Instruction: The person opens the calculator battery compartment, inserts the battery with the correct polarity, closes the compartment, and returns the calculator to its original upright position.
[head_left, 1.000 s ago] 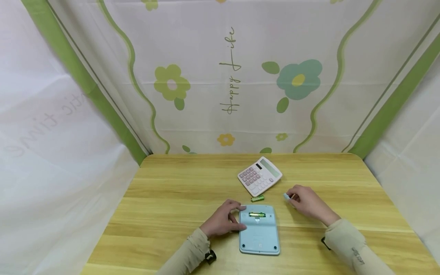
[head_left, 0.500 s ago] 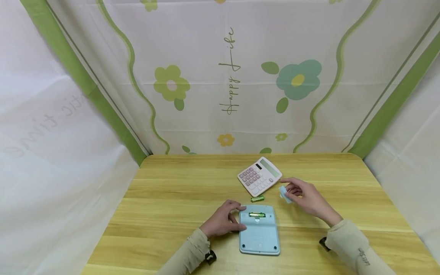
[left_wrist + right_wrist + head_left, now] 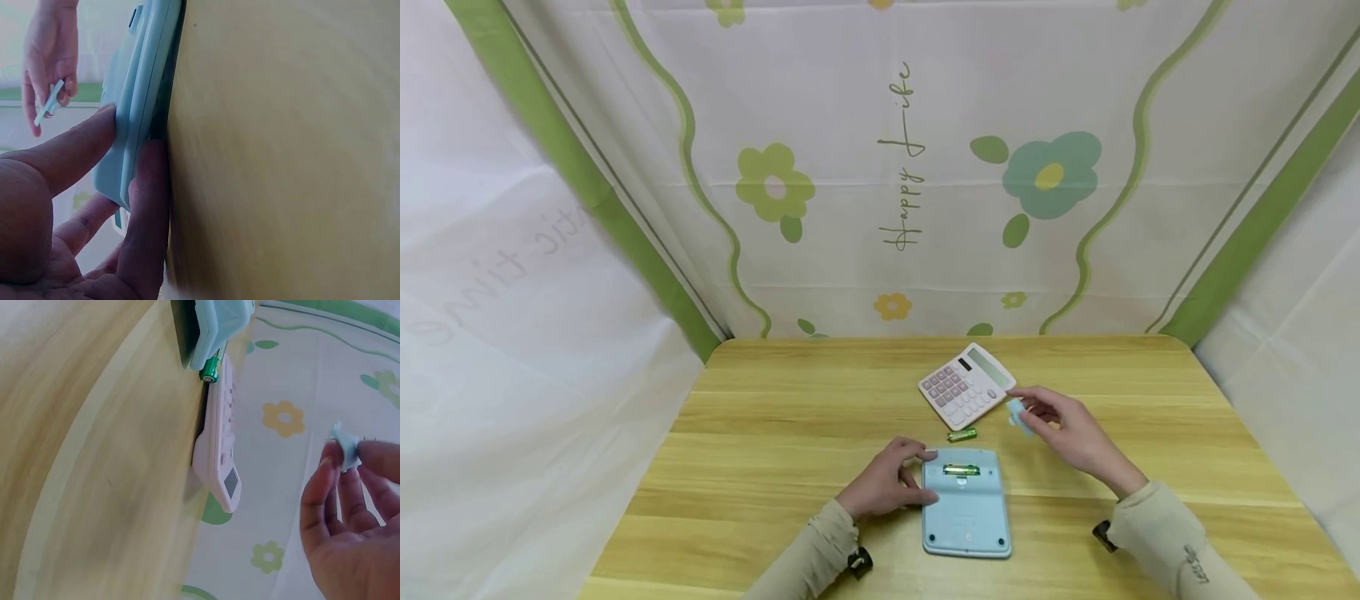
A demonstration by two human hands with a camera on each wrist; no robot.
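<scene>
A light-blue calculator [image 3: 966,521] lies face down on the table, a green battery [image 3: 961,470] showing in its uncovered compartment. My left hand [image 3: 886,479] holds its left edge; in the left wrist view the thumb [image 3: 87,140] is on the upturned back and a finger reaches to the underside. Above the table, to the right of the calculator, my right hand [image 3: 1070,429] pinches a small light-blue battery cover [image 3: 1018,415] between thumb and fingers. The right wrist view shows the cover [image 3: 347,447] at the fingertips, its small tab pointing up.
A pink-and-white calculator [image 3: 966,386] lies face up behind the blue one, close to my right fingertips. A loose green battery [image 3: 962,434] sits between the two calculators. A white floral curtain [image 3: 820,108] hangs behind the wooden table [image 3: 760,450].
My right hand has moved left, lifting and turning the battery cover so its flat side shows more. My left hand and the blue calculator have stayed in place.
</scene>
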